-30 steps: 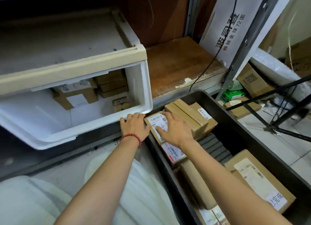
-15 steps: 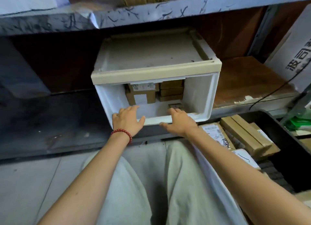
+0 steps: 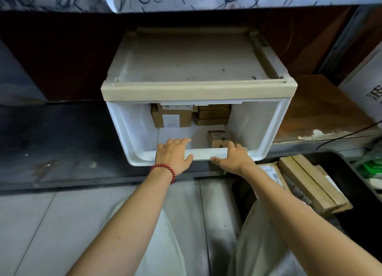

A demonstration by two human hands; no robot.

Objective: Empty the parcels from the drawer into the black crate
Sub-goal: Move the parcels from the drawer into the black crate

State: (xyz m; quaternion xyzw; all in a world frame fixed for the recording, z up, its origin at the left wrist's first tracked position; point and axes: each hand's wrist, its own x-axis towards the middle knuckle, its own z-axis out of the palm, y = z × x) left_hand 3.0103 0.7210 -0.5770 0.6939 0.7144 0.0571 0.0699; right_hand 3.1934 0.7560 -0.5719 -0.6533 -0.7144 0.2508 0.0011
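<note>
A white plastic drawer (image 3: 275, 129) stands pulled out of its cream-topped unit under a shelf. Inside at the back sit a labelled brown parcel (image 3: 171, 116) and a stack of flat brown parcels (image 3: 213, 115); a small brown box (image 3: 218, 138) lies nearer the front. My left hand (image 3: 173, 153), with a red bead bracelet, and my right hand (image 3: 233, 159) both grasp the drawer's front rim, fingers hooked over it and thumbs on the outside. The black crate (image 3: 351, 184) is at the right on the floor, holding several parcels (image 3: 310, 184).
A dark low shelf (image 3: 62, 143) runs left of the drawer. A worn wooden board (image 3: 322, 114) lies to its right, with a black cable across it. Green packets (image 3: 370, 168) sit beyond the crate. My knees in pale trousers are below on the tiled floor.
Both hands left a labelled parcel in the black crate and moved left to the drawer's front rim. My view swung left and now faces the drawer straight on.
</note>
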